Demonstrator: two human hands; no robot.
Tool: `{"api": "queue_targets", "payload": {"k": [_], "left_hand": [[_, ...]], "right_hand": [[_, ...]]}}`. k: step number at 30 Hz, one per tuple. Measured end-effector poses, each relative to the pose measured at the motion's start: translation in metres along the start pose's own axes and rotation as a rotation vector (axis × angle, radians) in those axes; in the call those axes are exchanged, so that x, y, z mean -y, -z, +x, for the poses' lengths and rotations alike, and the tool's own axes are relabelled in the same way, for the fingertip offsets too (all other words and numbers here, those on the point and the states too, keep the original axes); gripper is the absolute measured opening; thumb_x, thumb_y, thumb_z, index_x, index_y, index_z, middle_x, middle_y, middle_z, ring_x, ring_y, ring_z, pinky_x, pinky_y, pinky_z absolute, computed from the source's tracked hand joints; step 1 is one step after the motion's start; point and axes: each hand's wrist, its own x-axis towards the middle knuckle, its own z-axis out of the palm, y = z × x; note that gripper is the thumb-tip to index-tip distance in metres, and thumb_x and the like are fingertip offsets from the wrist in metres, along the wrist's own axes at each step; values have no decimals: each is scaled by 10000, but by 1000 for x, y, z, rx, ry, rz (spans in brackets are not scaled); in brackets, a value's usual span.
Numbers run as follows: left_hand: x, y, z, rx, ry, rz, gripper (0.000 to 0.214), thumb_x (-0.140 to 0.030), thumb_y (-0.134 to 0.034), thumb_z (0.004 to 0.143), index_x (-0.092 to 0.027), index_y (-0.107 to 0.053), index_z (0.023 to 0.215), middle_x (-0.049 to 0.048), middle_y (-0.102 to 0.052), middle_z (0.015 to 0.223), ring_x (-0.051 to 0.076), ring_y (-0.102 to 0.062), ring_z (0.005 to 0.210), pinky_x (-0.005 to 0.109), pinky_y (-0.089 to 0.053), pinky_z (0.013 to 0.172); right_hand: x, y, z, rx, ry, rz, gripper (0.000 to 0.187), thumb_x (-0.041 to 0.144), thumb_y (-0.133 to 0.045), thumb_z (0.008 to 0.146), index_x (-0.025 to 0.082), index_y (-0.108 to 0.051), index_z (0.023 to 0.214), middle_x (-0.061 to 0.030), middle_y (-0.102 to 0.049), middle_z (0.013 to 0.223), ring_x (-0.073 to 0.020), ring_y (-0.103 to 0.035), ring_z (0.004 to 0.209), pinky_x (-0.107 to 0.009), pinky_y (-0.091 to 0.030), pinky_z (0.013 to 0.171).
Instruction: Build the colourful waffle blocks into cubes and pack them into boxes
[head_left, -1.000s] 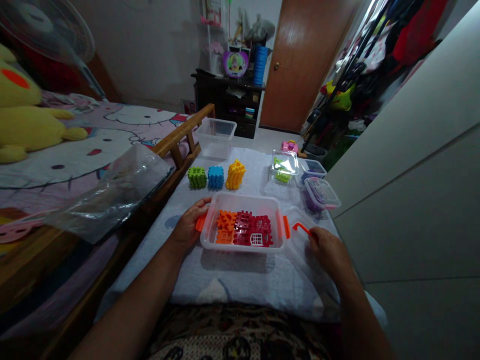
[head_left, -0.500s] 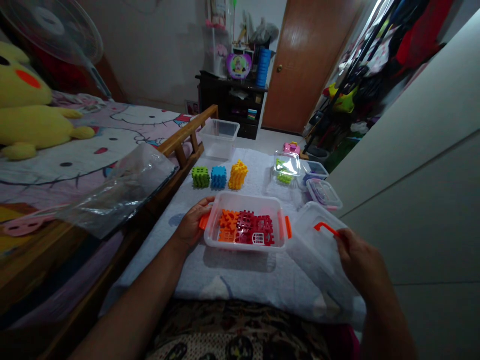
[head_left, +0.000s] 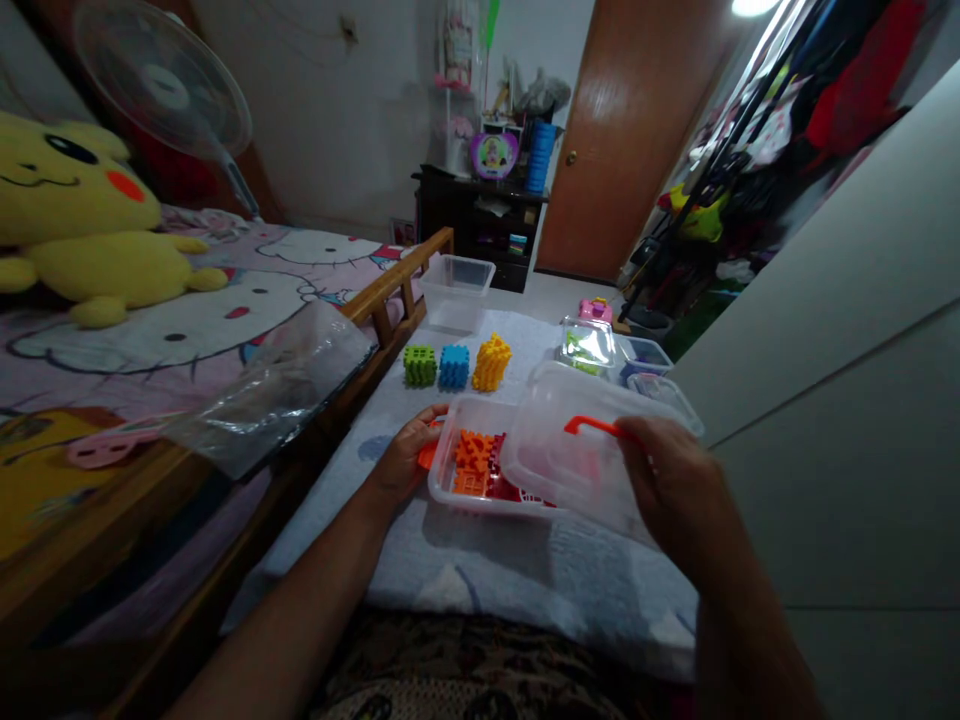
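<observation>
Translucent plastic box (head_left: 480,413) sits on the grey-blue cloth (head_left: 420,560) in front of the person, its long side toward them. Inside lie orange interlocking blocks (head_left: 472,463) at the left and dark red interlocking blocks (head_left: 498,480) beside them, with part of a white lattice piece (head_left: 531,496) showing near the front wall.

At the box's left end, the left hand (head_left: 411,450) has its fingers curled around the edge by an orange latch (head_left: 427,455); the thumb is hard to make out. The right hand (head_left: 675,485) is closed on one end of an orange handle (head_left: 596,427) fitted to a translucent lid (head_left: 547,455). This lid is tilted over the right part of the box, hiding some of the red blocks; whether it touches the rim cannot be told.

Behind the box, three stacks of interlocking blocks stand in a row: green stack (head_left: 420,366), blue stack (head_left: 454,368) and taller yellow stack (head_left: 491,363). Farther back is a deep transparent bin (head_left: 454,308), near the wooden bed rail (head_left: 401,272). To the right, beyond the lid, stands a clear lidded container (head_left: 589,345) with light green pieces.
</observation>
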Motion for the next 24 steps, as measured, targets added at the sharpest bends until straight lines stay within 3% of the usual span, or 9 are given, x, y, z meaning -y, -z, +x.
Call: {"api": "queue_targets", "payload": {"k": [4,8,17,24], "left_hand": [[0,-1,0,-13,-4,-16,490,-232,-772,650,-146,-586,1095,52,-749,870,172,-698,648,261,-555,624],[0,-1,1,-34,-5,-26,459,-228,-765,665,-141,-603,1085,39,-742,864,148,-683,648,243,-543,630],[3,0,2,-45,-58,-3,403,-344,-733,756,-129,-628,1080,63,-728,946,174,-685,759,259,-536,688],[4,-2,-3,-5,-58,0,514,-454,-725,771,-149,-596,1164,73,-726,957,214,-700,789,295,-545,691]], "right_hand": [[30,-36,24,158,36,48,219,193,-416,981,192,-628,926,-90,-683,929,-231,-584,873,-322,-424,750],[40,-58,33,256,44,40,212,164,-432,980,197,-638,948,-77,-681,932,-218,-567,883,-304,-406,754],[41,-67,33,385,26,109,181,171,-451,973,192,-629,949,-70,-678,927,-206,-574,889,-285,-408,752],[38,-77,33,337,40,133,188,141,-459,946,194,-640,948,-82,-675,918,-215,-582,887,-314,-439,771]]}}
